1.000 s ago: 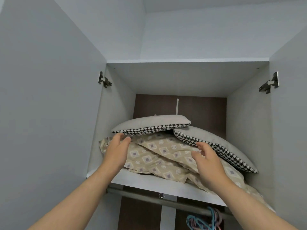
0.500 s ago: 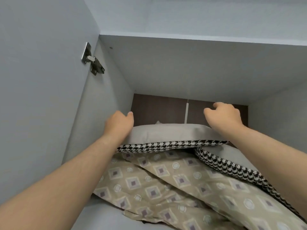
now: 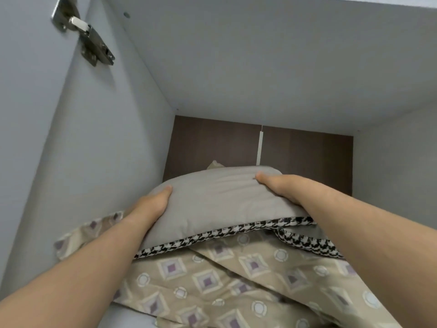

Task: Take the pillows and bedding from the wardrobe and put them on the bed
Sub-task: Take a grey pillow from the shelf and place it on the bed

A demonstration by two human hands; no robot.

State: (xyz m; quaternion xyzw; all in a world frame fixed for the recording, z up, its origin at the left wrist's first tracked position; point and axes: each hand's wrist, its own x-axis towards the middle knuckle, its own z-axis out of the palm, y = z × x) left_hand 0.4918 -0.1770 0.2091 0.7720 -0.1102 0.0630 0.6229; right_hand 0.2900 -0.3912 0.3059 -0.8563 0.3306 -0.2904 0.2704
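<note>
Head view looks up into the wardrobe (image 3: 113, 143) top compartment. A grey pillow (image 3: 220, 204) with a black-and-white houndstooth border sits at frame centre, lying on top of the bedding (image 3: 236, 280), a beige sheet printed with diamond and circle motifs.

The left hand (image 3: 153, 204) is at 9 o'clock of the pillow. Its thumb lies on the top face; the fingers are hidden below the pillow edge. The hand is closed around the pillow's left end.

The right hand (image 3: 279, 188) is at 2 o'clock of the pillow. Its thumb presses into the top face and raises creases in the fabric; the fingers are hidden behind the pillow's right end. The hand is closed around that end.

A second pillow (image 3: 309, 242) with the same houndstooth border lies at 4 o'clock of the first, partly under it and partly behind the right forearm. It also rests on the bedding.

The bedding extends from 8 o'clock to 5 o'clock of the frame, with folds and a loose corner projecting toward the left wall.

A metal hinge (image 3: 87, 39) is fixed to the left wall at 11 o'clock. A dark brown back panel (image 3: 212, 143) closes the compartment at 12 o'clock of the pillow. A small piece of beige fabric shows behind the pillow's top edge.
</note>
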